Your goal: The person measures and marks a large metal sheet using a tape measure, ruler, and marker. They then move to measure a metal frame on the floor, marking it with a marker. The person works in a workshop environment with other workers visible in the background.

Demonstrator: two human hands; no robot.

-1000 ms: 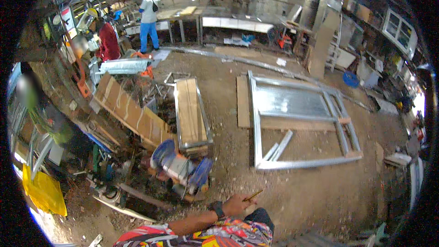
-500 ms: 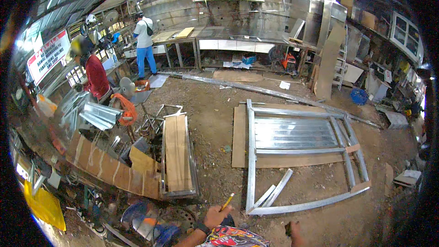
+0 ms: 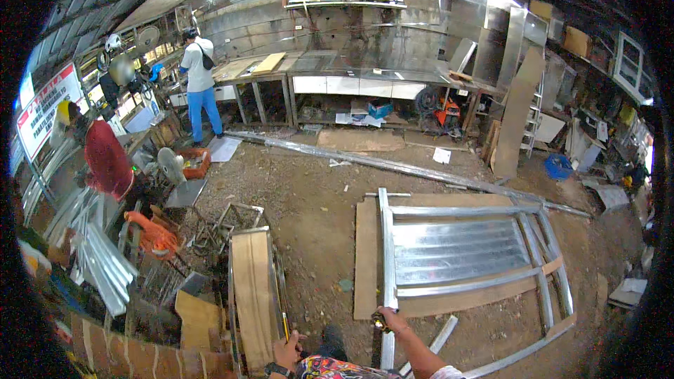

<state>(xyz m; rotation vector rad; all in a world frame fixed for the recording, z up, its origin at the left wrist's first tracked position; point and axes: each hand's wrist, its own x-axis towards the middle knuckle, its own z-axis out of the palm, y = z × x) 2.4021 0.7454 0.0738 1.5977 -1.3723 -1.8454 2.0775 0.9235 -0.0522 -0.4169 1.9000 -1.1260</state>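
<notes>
My left hand (image 3: 287,351), with a dark band at its wrist, is closed around a yellow pencil (image 3: 286,326) that points up. It is beside the lower end of a narrow panel (image 3: 253,288) with a wood-coloured face and metal edges. My right hand (image 3: 394,321) grips a small black and yellow tape measure (image 3: 380,321) over the left rail of a silver metal frame (image 3: 387,253); whether it touches the rail I cannot tell. The frame lies on the ground, with ribbed shiny sheet metal (image 3: 456,249) inside its upper part. A loose metal strip (image 3: 437,340) is under my right forearm.
A long metal bar (image 3: 365,161) crosses the dirt floor beyond the frame. At left are bundled metal profiles (image 3: 105,260), an orange cable (image 3: 153,237) and a person in red (image 3: 107,158). Another person (image 3: 201,84) stands by the workbench (image 3: 309,70).
My right hand has moved left and forward to the frame's left rail with the tape measure. My left hand, holding the pencil, has shifted left and lower. The view has moved too.
</notes>
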